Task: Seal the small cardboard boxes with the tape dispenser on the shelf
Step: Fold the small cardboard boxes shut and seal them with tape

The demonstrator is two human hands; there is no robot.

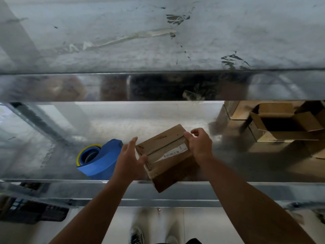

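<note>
A small brown cardboard box (165,152) with a white barcode label is tilted at the front edge of the metal shelf (52,155), its lower corner hanging over the edge. My right hand (198,145) grips the box's right end, fingers curled over its top. My left hand (131,157) is at the box's left end with fingers spread, thumb touching its side. A blue tape dispenser (100,159) with a yellow-rimmed roll stands on the shelf just left of my left hand.
Several open cardboard boxes (281,125) are stacked at the right of the same shelf. A second metal shelf (158,41) with tape scraps lies above. Dark keyboard-like items (29,212) sit lower left. My shoes (137,236) show on the floor below.
</note>
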